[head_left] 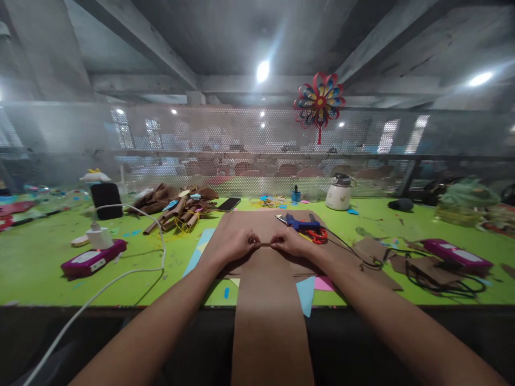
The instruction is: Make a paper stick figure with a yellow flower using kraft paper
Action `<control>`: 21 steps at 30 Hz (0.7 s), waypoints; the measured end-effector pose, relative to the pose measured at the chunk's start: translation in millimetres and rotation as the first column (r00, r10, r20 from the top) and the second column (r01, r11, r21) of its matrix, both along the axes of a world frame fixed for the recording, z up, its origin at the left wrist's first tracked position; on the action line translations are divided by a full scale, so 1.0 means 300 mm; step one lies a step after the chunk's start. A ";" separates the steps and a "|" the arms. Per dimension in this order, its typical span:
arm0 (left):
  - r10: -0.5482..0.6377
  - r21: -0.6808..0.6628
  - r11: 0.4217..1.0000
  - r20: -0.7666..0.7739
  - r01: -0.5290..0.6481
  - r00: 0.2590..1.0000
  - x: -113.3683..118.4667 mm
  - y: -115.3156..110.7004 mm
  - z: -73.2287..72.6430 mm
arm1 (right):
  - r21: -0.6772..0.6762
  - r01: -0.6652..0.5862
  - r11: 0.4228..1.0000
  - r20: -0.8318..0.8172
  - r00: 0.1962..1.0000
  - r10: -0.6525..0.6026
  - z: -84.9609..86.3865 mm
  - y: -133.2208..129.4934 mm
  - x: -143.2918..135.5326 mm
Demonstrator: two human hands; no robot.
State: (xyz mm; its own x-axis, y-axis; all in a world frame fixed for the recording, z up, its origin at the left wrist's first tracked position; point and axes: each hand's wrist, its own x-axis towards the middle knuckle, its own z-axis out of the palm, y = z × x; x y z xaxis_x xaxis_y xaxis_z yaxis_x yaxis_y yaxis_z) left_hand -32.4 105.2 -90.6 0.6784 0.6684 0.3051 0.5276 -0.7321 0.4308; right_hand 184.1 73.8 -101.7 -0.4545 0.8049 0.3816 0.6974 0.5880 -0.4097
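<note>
A long strip of brown kraft paper (269,311) runs from the table down over its front edge toward me. Its far end is pinched between the fingers of my left hand (241,244) and my right hand (289,241), where a narrow edge looks folded or rolled. Both hands rest over a flat brown cardboard sheet (233,222). Just beyond my right hand lies a blue glue gun (300,222), with red-handled scissors (319,235) partly under it. Light blue paper (306,295) and pink paper (324,283) stick out from beneath the cardboard.
On the left are a purple power strip (94,258) with a white charger (99,237) and cable, and a pile of brown paper rolls (183,212). A phone (229,204) and a white kettle (338,193) stand farther back. Another purple power strip (456,254) and black cords lie right.
</note>
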 end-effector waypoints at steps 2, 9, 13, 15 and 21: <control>-0.010 -0.028 1.000 -0.002 0.010 1.000 -0.008 0.010 0.005 | -0.016 -0.004 1.000 0.001 1.000 0.004 0.005 -0.003 0.011; -0.057 -0.073 0.996 -0.054 0.053 0.997 -0.010 0.026 0.015 | 0.056 0.023 0.998 0.066 0.997 -0.026 0.002 0.000 0.022; -0.020 0.022 1.000 -0.085 0.022 0.996 -0.002 0.009 0.016 | 0.116 -0.018 0.993 0.125 0.992 0.003 0.006 -0.009 -0.006; 0.004 0.070 0.998 -0.105 0.003 0.994 0.002 0.003 0.013 | 0.151 -0.032 0.988 0.132 0.991 0.012 0.006 -0.017 -0.026; 0.030 0.171 0.985 -0.153 -0.004 0.988 0.014 0.022 -0.011 | 0.200 -0.031 0.979 0.168 0.986 -0.003 0.006 -0.039 -0.052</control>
